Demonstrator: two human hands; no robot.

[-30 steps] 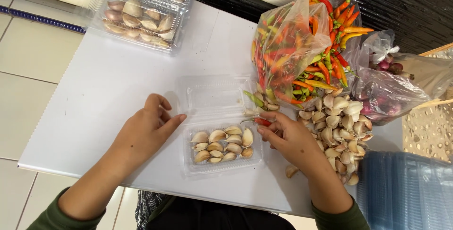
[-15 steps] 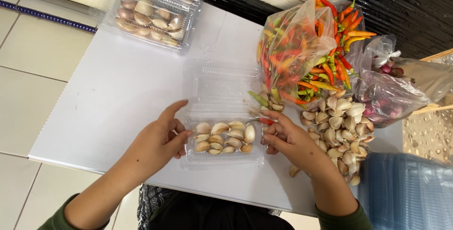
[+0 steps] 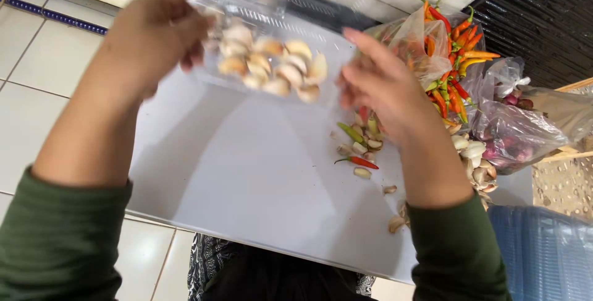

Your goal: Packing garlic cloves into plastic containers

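Lifted in the upper middle of the frame: clear plastic clamshell box of garlic cloves [image 3: 272, 63], above the white table [image 3: 247, 177]. Left hand [image 3: 154, 35] clasped around its left end; right hand [image 3: 383, 84] at its right edge, fingers half stretched, grasp impossible to tell. Clear plastic bag of red, orange and green chillies [image 3: 445, 54] at upper right.

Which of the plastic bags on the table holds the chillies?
The clear bag of chillies, nearer the right hand, shows red, orange and green pods. The other bag, farther right, holds small dark reddish bulbs.
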